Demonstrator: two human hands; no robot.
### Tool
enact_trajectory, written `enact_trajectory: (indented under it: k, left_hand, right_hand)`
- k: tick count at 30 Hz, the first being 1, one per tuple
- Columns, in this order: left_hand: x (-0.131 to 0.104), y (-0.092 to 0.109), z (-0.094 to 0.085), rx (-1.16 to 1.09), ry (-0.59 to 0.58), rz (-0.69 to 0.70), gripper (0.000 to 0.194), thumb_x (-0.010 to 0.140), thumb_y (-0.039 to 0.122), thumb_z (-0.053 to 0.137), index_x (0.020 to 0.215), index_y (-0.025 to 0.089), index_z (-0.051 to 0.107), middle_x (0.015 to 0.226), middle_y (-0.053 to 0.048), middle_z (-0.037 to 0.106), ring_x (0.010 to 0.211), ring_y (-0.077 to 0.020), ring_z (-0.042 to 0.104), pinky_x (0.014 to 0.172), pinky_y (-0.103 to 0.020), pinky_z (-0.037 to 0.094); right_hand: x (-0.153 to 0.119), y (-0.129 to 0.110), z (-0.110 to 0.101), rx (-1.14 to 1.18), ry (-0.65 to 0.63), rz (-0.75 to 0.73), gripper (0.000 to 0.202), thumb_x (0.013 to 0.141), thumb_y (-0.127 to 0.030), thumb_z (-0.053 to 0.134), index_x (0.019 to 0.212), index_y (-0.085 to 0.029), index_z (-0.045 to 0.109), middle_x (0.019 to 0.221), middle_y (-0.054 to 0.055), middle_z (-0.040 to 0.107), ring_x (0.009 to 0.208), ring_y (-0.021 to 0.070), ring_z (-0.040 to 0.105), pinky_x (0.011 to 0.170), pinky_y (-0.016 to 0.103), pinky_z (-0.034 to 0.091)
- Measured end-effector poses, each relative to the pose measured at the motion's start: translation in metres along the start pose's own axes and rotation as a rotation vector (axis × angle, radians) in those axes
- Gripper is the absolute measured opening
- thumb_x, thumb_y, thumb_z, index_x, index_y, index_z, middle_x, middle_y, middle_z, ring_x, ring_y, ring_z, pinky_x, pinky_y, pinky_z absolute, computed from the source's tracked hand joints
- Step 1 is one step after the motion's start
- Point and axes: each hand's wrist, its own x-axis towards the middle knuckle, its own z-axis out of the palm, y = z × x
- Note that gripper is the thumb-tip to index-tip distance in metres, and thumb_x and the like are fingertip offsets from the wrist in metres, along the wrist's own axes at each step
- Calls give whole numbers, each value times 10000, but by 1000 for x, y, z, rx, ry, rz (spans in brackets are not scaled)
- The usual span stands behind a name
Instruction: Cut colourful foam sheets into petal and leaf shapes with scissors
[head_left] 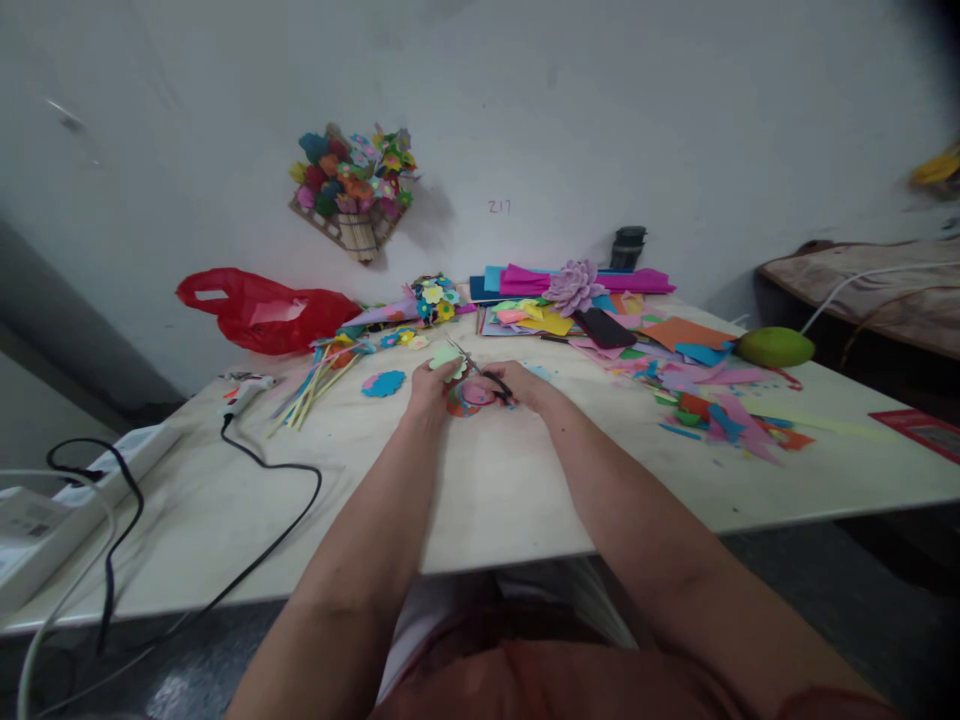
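Between the fingers of my left hand [430, 388] is a pale green paper flower [445, 362] with a scalloped edge. My right hand [513, 384] is closed around the dark handles of a pair of scissors [495, 380], whose blades reach toward the green paper. Just beneath both hands lie pink and orange-red paper cutouts [463, 402], partly hidden by my fingers. A blue scalloped paper flower [387, 383] rests on the table left of my left hand.
Paper strips [319, 375] and a glue gun [244, 393] with a black cord lie to the left, near a red plastic bag [262, 310]. On the right are paper scraps [724, 415], a dark phone [604, 327] and a green oval object [776, 347]. A flower decoration [356, 185] hangs on the wall.
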Motion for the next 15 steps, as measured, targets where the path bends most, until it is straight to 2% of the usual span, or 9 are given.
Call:
enact_trajectory:
  k: [7,15]
  left_hand:
    - [-1,1,1,-2,15,-4,331,442,126,777,715,129,590,720,-74,675,743,-215,655,637,-292,499]
    - [-3,2,2,-8,10,-12,308,463,121,767,721,131,599,748,-80,683,718,-199,652,643,-294,504]
  right_hand:
    - [-2,-3,1,16,7,-21,239,731,-362,616,672,-143,545,489,-45,481,359,55,402,332,176,264]
    - [-5,-10,2,0,9,5,216,746,-337,599,670,-143,542,484,-46,475,360,52,400,330,169,262]
